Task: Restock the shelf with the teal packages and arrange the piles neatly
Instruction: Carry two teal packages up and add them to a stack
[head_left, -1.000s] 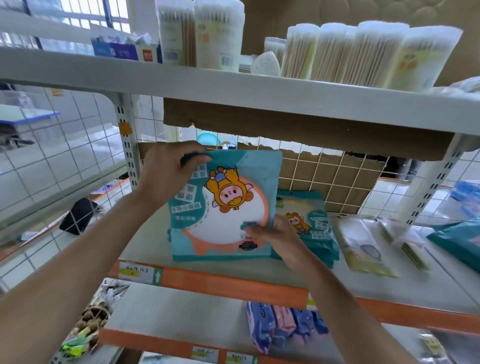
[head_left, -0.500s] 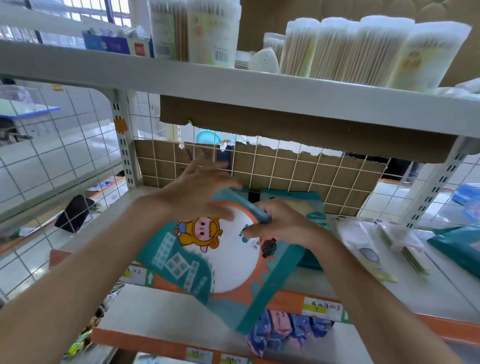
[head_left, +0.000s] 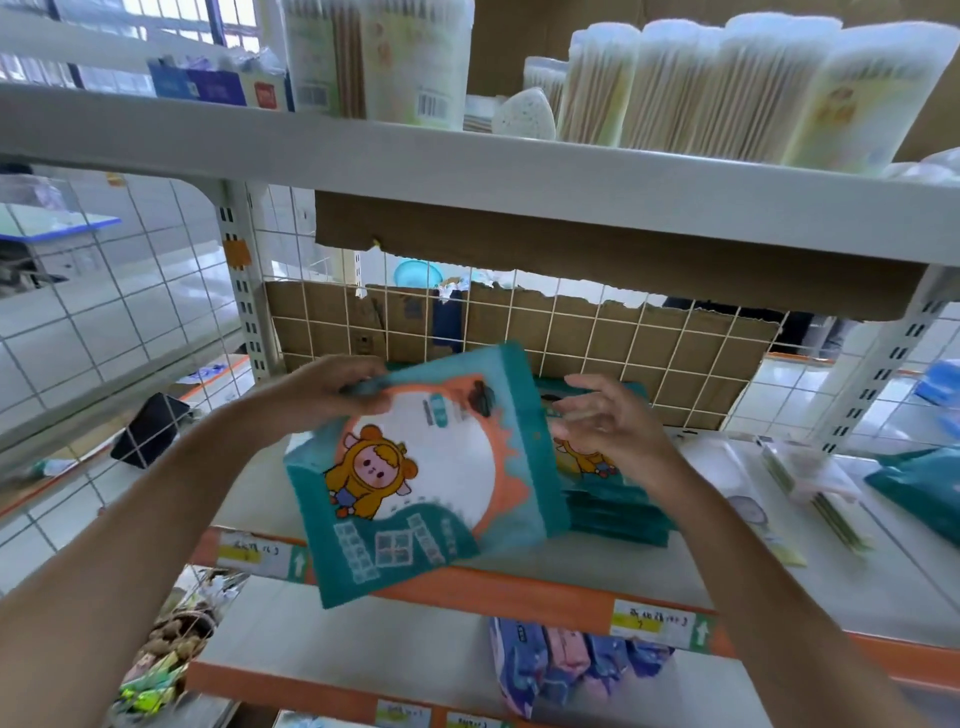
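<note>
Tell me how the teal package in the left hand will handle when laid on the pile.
Probably light: the left hand holds the teal package by its top edge. It hangs nearly flat, so it is likely fairly stiff. Its film looks smooth, so it may slide off the pile.

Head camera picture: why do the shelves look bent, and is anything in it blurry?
Head view: the wide-angle lens bows the upper shelf; head view: the right hand is smeared by motion blur, while the teal package gripped by the left hand reads clearer; head view: soft, even daylight from the window, no harsh glare.
</note>
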